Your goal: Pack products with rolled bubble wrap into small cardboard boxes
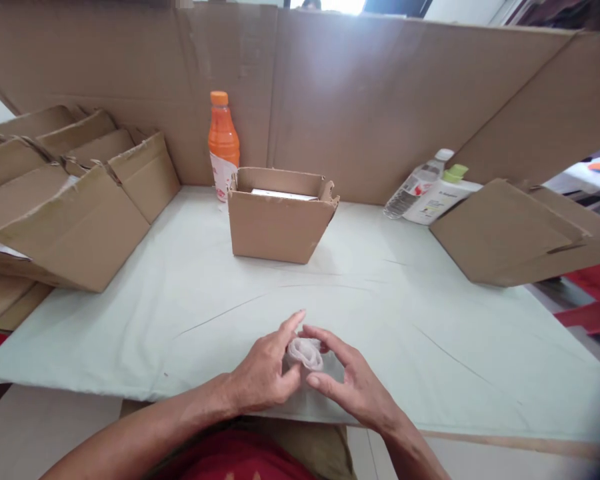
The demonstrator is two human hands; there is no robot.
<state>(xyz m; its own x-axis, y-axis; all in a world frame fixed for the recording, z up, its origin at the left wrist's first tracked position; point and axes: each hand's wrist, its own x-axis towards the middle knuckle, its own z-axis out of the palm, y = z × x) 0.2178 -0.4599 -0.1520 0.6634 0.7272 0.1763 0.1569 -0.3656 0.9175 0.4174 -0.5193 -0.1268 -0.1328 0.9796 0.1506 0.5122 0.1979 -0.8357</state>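
Observation:
A rolled-up piece of thin whitish, see-through material [306, 353] is near the front edge of the table, its coiled end facing up. Whether it is cloth or plastic I cannot tell. My left hand [265, 373] curves round its left side, thumb close against the lower edge and index finger stretched out past the top. From the right, my right hand [353, 380] cups it with bent fingers, the thumb at its lower right. Both hands hold the roll between them; some fingertips are hidden behind it.
A small cardboard box [280, 227] with something white inside stands mid-table. Behind it is an orange drink bottle [223, 143]. Cardboard bins [105, 220] line the left. At right, a clear bottle [417, 185] and a white bottle [437, 203] lean beside another cardboard box [505, 233].

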